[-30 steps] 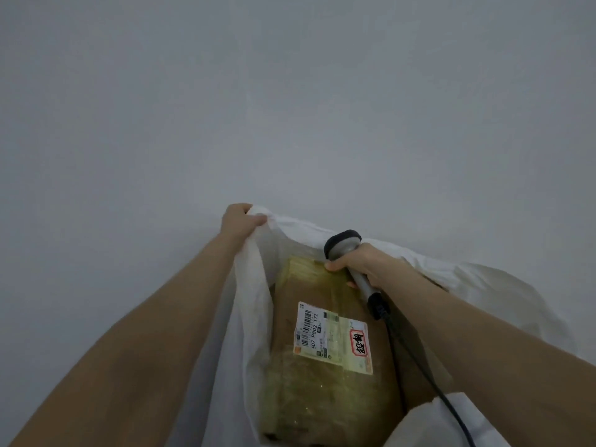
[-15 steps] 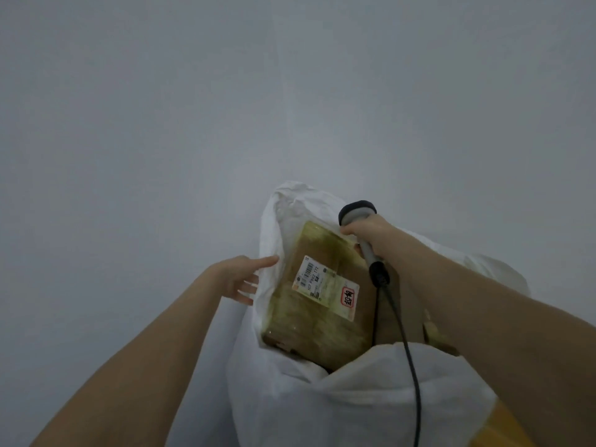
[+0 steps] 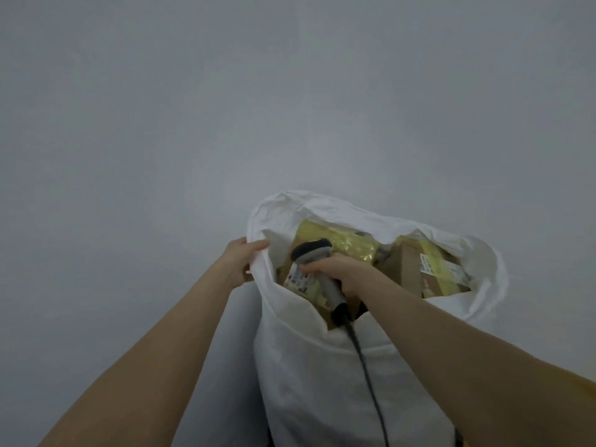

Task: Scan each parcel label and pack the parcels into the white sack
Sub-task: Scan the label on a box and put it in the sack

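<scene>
Head view, looking down into the open mouth of the white sack [image 3: 322, 366], which stands upright against a plain grey surface [image 3: 290, 108].

(a) The left hand [image 3: 243, 261] is at the 9 o'clock edge of the sack mouth. Its fingers [image 3: 258, 245] are closed on the rim fabric and pinch it.

(b) The right hand [image 3: 346, 275] is inside the mouth, toward 8 o'clock from its centre. Its fingers [image 3: 317, 268] are wrapped tightly round the grey handle of the barcode scanner [image 3: 311, 251]. The scanner's dark head points toward 10 o'clock. Its black cable [image 3: 364, 366] leaves the base of the handle, crosses the near rim and runs toward 6 o'clock down the outside of the sack.

(c) The taped parcel [image 3: 342, 241], brown under glossy yellowish tape, lies in the 9 o'clock half of the mouth, directly beneath the scanner. Its white first label [image 3: 298, 280] shows just beside the fingers of the right hand and is partly covered by the scanner handle.

(d) The second parcel [image 3: 404, 269], a brown carton, sits at 3 o'clock in the mouth, close beside the taped parcel. Whether the two touch cannot be told. The second label [image 3: 430, 264] lies on its upper face.

The print on both labels is too small to read.
</scene>
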Demonstrator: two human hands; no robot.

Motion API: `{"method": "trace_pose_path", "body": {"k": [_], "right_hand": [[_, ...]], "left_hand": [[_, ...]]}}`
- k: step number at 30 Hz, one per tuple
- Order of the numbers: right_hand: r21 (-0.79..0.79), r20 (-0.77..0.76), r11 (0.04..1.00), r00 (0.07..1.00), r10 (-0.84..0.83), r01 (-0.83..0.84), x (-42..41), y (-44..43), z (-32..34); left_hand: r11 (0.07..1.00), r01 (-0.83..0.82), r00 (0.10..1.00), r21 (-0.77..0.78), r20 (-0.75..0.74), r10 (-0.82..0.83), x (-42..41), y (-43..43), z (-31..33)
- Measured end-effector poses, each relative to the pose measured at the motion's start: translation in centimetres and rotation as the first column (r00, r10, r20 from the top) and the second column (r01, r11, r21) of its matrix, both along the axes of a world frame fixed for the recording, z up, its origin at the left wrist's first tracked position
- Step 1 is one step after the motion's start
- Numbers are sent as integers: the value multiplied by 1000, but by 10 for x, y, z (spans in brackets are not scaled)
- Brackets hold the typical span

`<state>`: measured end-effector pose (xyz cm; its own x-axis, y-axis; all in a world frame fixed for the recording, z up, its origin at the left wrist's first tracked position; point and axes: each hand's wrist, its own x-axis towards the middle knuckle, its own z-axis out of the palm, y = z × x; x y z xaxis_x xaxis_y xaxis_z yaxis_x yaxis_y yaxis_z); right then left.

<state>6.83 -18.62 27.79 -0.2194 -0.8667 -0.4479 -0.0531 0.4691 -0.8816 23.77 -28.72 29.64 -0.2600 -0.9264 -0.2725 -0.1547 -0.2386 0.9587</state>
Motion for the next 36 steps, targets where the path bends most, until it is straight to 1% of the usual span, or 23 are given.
{"method": "trace_pose_path", "body": {"k": [1, 2, 5, 8, 12, 14, 15, 16, 17, 18, 19, 20, 21, 23, 25, 26, 29, 30, 31, 32, 34, 35, 36], "right_hand": [[18, 23, 1000, 1000, 8, -8, 12, -1, -4], [32, 33, 999, 999, 10, -11, 21, -1, -6], [13, -9, 1000, 1000, 4, -4, 25, 6, -2], [-35, -39, 996, 995, -87, 86, 4, 20, 21], [-151, -123, 963, 963, -241, 222, -25, 58, 51], [-175, -104, 946, 950, -294, 274, -39, 82, 61], [-177, -110, 940, 943, -315, 293, -47, 93, 65], [-172, -124, 936, 936, -329, 306, -55, 104, 66], [-163, -145, 935, 930, -339, 315, -62, 116, 67], [-154, -163, 933, 923, -348, 324, -69, 128, 67], [-143, -175, 931, 917, -358, 336, -76, 139, 65], [-137, -186, 927, 911, -369, 348, -83, 150, 61], [-133, -193, 921, 901, -388, 367, -90, 160, 56], [-132, -188, 896, 877, -442, 424, -105, 178, 47], [-136, -153, 880, 868, -473, 455, -119, 192, 39], [-143, -140, 876, 866, -479, 461, -127, 199, 35], [-159, -96, 863, 862, -497, 480, -151, 216, 26], [-161, -79, 856, 859, -507, 490, -159, 221, 24], [-165, -62, 847, 852, -520, 505, -167, 225, 21], [-172, -47, 836, 843, -536, 521, -175, 230, 20], [-188, -22, 812, 824, -566, 553, -190, 236, 17], [-197, -12, 800, 815, -580, 566, -198, 237, 15], [-206, 0, 789, 806, -591, 579, -204, 237, 14]], "left_hand": [[999, 25, 999, -23, 23, -25, 3, 1, -1], [998, 5, 1000, -62, 18, -4, 6, -1, 0], [978, -110, 994, -176, -17, 109, 10, -5, 9], [960, -114, 993, -257, 5, 119, 2, 5, 15], [908, -58, 974, -416, 175, 142, -16, 26, 13], [874, 1, 923, -485, 337, 186, -25, 38, 13], [843, 42, 869, -537, 436, 234, -29, 46, 15], [787, 97, 813, -609, 505, 290, -34, 56, 15], [709, 162, 785, -687, 525, 329, -41, 68, 15], [629, 241, 786, -739, 529, 320, -51, 83, 15], [566, 337, 792, -753, 551, 262, -63, 99, 16], [521, 444, 781, -729, 600, 174, -76, 115, 15], [492, 557, 735, -669, 673, 82, -90, 131, 13], [412, 749, 576, -518, 818, -18, -119, 161, 2], [302, 861, 428, -410, 904, 4, -145, 186, -18], [276, 888, 376, -367, 926, 24, -155, 196, -29], [276, 922, 250, -272, 962, 112, -175, 215, -58], [283, 923, 227, -260, 963, 145, -181, 216, -60], [291, 916, 232, -274, 957, 172, -186, 215, -58], [310, 890, 288, -335, 939, 186, -192, 212, -52], [352, 784, 468, -512, 859, 207, -197, 201, -28], [349, 726, 548, -592, 805, 227, -193, 194, -13], [328, 695, 595, -639, 768, 236, -188, 186, 2]]}}
